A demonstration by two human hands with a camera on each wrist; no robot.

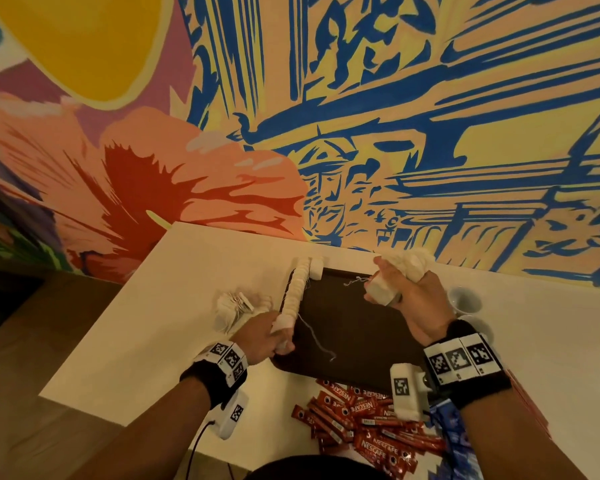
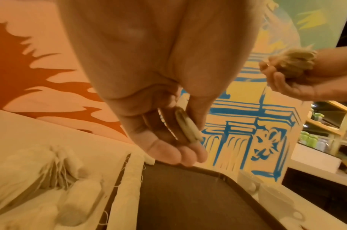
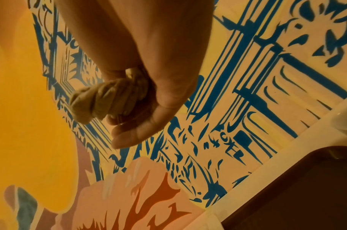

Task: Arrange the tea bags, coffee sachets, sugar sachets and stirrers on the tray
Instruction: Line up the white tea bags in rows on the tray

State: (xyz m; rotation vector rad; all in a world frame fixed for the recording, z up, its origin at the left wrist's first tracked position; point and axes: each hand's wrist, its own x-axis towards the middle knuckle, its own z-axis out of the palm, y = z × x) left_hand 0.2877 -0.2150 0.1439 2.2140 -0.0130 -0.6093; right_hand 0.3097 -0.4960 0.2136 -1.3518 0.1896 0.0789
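Observation:
A dark brown tray (image 1: 354, 344) lies mid-table. A row of white tea bags (image 1: 297, 289) stands along its left edge. My left hand (image 1: 282, 336) pinches one tea bag (image 2: 188, 129) at the near end of that row, and a string (image 1: 315, 336) trails onto the tray. Over the tray's far right corner my right hand (image 1: 387, 285) grips a bunch of tea bags (image 3: 109, 99), some bulging out behind the knuckles (image 1: 413, 261). Red coffee sachets (image 1: 361, 417) and blue sachets (image 1: 456, 438) lie in heaps at the near edge, off the tray.
A loose pile of tea bags (image 1: 234, 306) sits on the white table (image 1: 160, 306) left of the tray. A white cup (image 1: 465, 301) stands to the tray's right. The painted wall (image 1: 361, 133) rises right behind the table. The table's left edge drops to the floor.

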